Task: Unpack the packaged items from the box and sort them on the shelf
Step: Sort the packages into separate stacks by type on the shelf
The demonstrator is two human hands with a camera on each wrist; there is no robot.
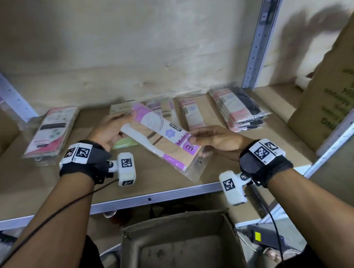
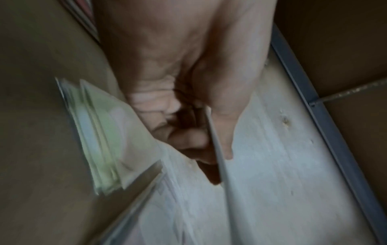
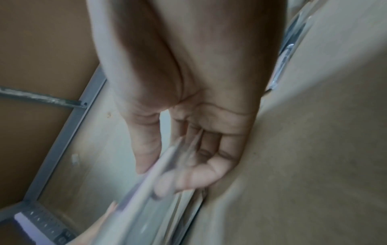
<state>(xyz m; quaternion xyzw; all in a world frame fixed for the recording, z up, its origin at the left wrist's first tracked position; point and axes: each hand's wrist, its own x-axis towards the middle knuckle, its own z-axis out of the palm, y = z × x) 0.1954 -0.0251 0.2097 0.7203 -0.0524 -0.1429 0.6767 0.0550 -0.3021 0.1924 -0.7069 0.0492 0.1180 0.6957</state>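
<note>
The left hand point(image 1: 108, 129) pinches the ten o'clock end of a flat clear packet point(image 1: 162, 138), purple-and-white card over beige fabric; the right hand point(image 1: 215, 140) pinches its four o'clock end, above the shelf point(image 1: 154, 194).

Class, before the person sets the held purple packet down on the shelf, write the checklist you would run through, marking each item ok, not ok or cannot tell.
1. Left hand holds the flat purple-and-beige plastic-wrapped packet: ok.
2. Right hand pinches its near end: ok.
3. Packet is clear of the brown wooden shelf board: ok.
4. Matching purple pile lies behind it: cannot tell, blurred.
5. Pink-and-black stack stays out of the way: ok.
6. Open cardboard box has more packets: cannot tell.
</note>
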